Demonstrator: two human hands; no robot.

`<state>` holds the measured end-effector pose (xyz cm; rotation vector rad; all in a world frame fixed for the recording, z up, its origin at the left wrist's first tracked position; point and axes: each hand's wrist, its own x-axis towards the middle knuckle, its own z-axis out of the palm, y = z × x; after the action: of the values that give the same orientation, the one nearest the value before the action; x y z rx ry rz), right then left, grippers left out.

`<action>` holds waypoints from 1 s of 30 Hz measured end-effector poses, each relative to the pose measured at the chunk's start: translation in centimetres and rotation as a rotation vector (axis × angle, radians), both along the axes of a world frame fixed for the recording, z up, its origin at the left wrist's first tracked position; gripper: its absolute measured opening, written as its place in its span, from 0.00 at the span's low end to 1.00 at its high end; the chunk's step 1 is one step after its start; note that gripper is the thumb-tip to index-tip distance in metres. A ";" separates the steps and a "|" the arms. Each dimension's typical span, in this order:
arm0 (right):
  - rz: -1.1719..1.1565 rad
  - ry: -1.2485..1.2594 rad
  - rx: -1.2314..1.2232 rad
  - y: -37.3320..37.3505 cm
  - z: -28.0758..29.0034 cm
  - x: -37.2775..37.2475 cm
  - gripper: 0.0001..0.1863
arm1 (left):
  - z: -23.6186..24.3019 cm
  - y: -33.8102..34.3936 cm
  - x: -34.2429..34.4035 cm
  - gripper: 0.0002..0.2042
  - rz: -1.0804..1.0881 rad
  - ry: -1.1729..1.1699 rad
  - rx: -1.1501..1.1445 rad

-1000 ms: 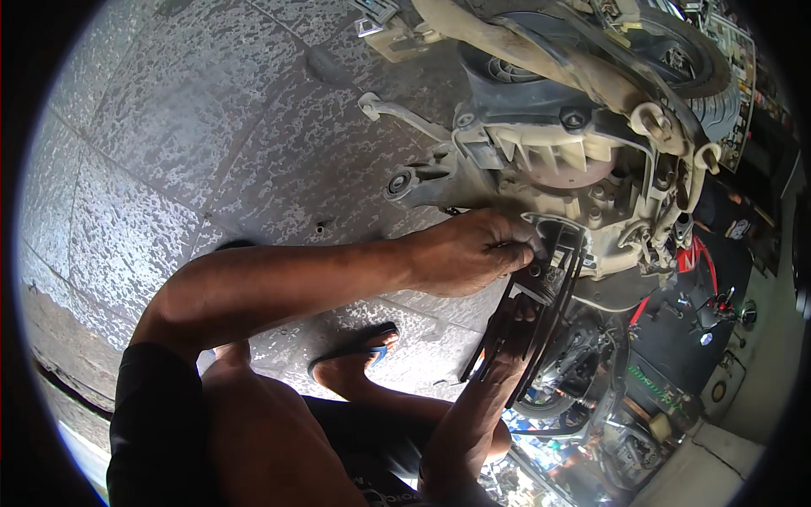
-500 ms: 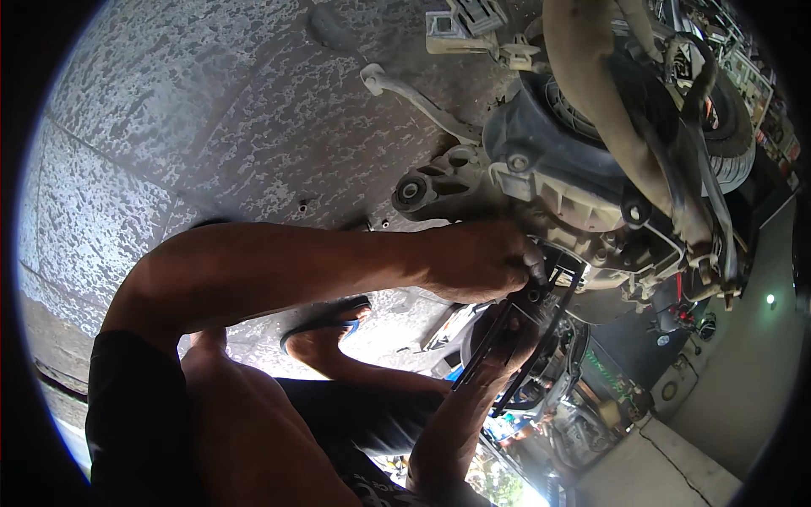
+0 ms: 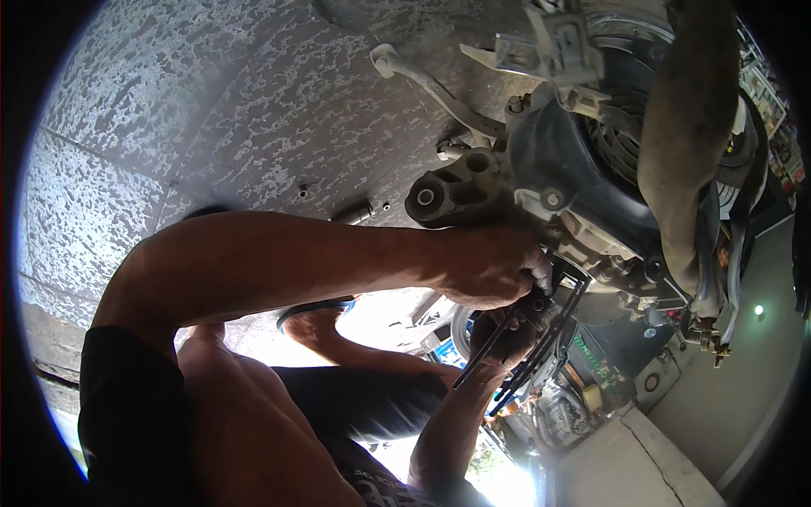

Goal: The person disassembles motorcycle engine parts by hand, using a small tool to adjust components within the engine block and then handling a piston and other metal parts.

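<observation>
My left hand (image 3: 494, 269) reaches in from the left, its fingers closed on the upper end of a black bracket with long thin bars (image 3: 534, 359). Below it, my right hand (image 3: 504, 342) comes up from the lower edge and grips the same bracket, its fingers partly hidden by the bars. A round hole or bolt end (image 3: 538, 304) shows between the hands. The bracket is right beside the underside of a dusty scooter engine (image 3: 553, 198), which has a black plastic cover. Whether the bracket touches the engine is hidden.
A metal arm with a round bushing (image 3: 427, 196) juts from the engine above my left forearm. A bent lever (image 3: 439, 97) extends over the worn grey floor (image 3: 211, 110). A cylindrical metal piece (image 3: 353, 211) and small parts lie there. A tan curved tube (image 3: 688, 144) stands at the right.
The engine and tube have shifted right in view. The cylindrical piece on the floor now shows more fully above my left forearm. Both hands keep their hold on the bracket, almost in place.
</observation>
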<state>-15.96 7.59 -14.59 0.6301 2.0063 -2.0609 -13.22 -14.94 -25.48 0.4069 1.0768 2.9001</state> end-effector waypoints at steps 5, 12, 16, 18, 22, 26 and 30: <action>0.005 0.013 0.018 0.2 0.4 0.0 0.09 | 0.6 0.5 -0.5 0.11 0.084 -0.059 -0.103; 0.126 -0.149 -0.058 0.9 1.3 0.2 0.15 | 0.8 0.2 -0.5 0.10 0.001 -0.055 -0.136; 0.314 -0.297 -0.160 6.2 2.0 -1.5 0.22 | 1.0 -0.8 -0.6 0.12 -0.059 -0.004 -0.218; 0.462 -0.402 -0.110 6.6 2.1 -2.7 0.22 | 0.8 -0.7 -0.3 0.14 0.099 0.030 -0.389; 0.852 -0.479 0.364 11.4 -1.3 -4.8 0.19 | 2.0 -0.4 -0.2 0.15 0.049 -0.037 -0.493; 1.363 -0.323 0.741 12.0 -7.5 -3.4 0.17 | 2.6 1.1 -0.3 0.13 -0.002 -0.241 -0.346; 1.765 0.196 0.840 6.1 -11.7 0.1 0.17 | 4.2 1.9 0.9 0.11 0.231 -0.299 -0.260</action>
<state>-15.90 13.65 -26.34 -1.0204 1.9635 -0.2223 -12.35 -13.08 -21.25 -0.1653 1.5003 2.8191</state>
